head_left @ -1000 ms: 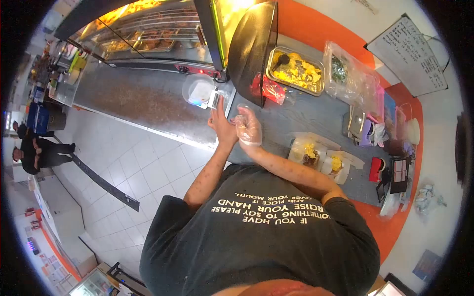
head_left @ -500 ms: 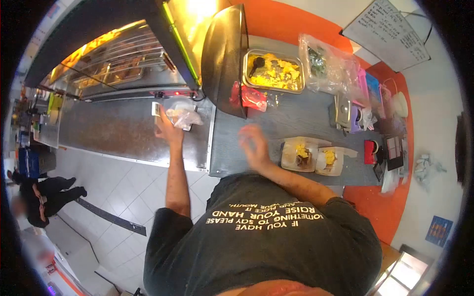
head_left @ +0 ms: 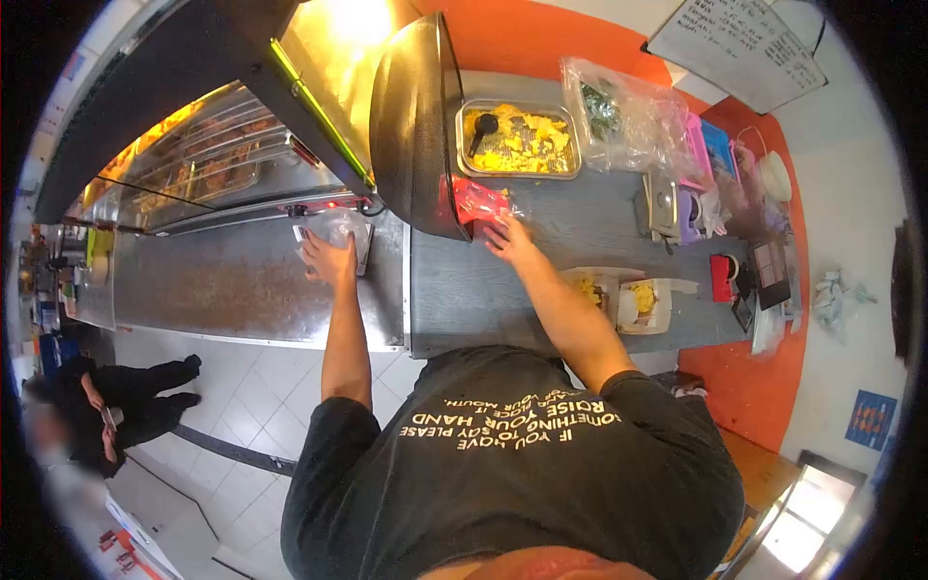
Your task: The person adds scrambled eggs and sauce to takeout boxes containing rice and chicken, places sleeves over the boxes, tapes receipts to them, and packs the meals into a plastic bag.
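My left hand [head_left: 329, 259] is open, its fingers spread at the near side of a clear plastic bowl [head_left: 340, 224] beside the warmer. A small pale piece shows by its fingertips, too unclear to name. My right hand [head_left: 509, 239] reaches to the lower edge of a red plastic packet [head_left: 480, 201], fingers apart and bare. The packet lies partly behind a dark curved panel [head_left: 411, 135]. Behind it, a metal tray [head_left: 572, 166] holds yellow food and a black utensil [head_left: 481, 131]. Two open boxes [head_left: 659, 314] with food stand to the right.
At the left is a lit food warmer [head_left: 246, 215] above a metal counter [head_left: 193, 290]. Clear bags [head_left: 643, 121], a metal container [head_left: 663, 205] and a red item [head_left: 721, 277] are on the right. Another person [head_left: 92, 406] stands at the far left.
My right hand has lost its clear plastic covering and moved to the red packet. My left hand has moved left to the bowl, its fingers now spread. The view has shifted.
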Demonstrator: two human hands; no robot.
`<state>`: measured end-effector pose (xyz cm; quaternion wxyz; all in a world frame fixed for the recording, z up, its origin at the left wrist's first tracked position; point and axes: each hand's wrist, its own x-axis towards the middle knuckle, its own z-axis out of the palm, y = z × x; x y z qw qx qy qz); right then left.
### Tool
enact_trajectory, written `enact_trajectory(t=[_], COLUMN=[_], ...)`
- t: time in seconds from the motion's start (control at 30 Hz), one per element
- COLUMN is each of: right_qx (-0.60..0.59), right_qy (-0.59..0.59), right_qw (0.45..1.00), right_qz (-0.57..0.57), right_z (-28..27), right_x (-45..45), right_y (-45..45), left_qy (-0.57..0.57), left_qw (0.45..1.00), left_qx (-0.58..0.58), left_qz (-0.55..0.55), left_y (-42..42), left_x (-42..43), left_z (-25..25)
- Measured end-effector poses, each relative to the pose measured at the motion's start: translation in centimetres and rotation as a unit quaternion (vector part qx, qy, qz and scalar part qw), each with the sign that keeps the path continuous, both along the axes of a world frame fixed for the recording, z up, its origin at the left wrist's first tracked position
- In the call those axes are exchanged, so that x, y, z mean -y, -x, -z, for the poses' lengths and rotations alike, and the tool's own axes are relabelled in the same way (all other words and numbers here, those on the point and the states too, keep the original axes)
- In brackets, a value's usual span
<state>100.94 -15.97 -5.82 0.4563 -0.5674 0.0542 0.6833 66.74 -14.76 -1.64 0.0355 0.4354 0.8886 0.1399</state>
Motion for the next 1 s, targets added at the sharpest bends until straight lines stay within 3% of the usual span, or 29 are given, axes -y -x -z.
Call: enact_trajectory(t=[0.43, 0.57, 0.63, 0.73, 0.83, 0.97, 1.0], right_qx=[0.102, 0.076, 0.079, 0.045, 0.065, 0.091, 0.083], right_qy=[-0.146, -0.206, -0.227, -0.27, -0.304, -0.315, -0.313], right_qw=[0.971, 0.952, 0.942, 0.923, 0.894, 0.853, 0.842], right_qz=[0.163, 0.213, 0.236, 0.27, 0.324, 0.406, 0.431], right_z=[-10.7, -14.9, -16.5, -19.5, -20.2, -20.5, -19.2], right_x=[7.1, 10.2, 12.5, 17.3, 23.5, 34.5, 37.4], right_y=[-4.4, -8.1, -10.5, -14.5, -19.2, -26.2, -28.5], left_qy=[-0.195, -0.305, -0.414, -0.478, -0.489, -0.464, -0.447], left_qw=[0.976, 0.937, 0.884, 0.833, 0.785, 0.743, 0.728], left_qx=[0.085, 0.129, 0.129, 0.115, 0.204, 0.241, 0.312], left_qz=[0.038, 0.106, 0.175, 0.253, 0.321, 0.417, 0.417], left_y=[-1.9, -5.7, -8.5, -13.4, -20.8, -31.6, -35.0], left_x=[7.0, 7.2, 7.6, 8.9, 11.6, 17.4, 19.7], left_z=[-2.7, -7.7, -11.2, -15.4, -18.1, -19.0, -18.8])
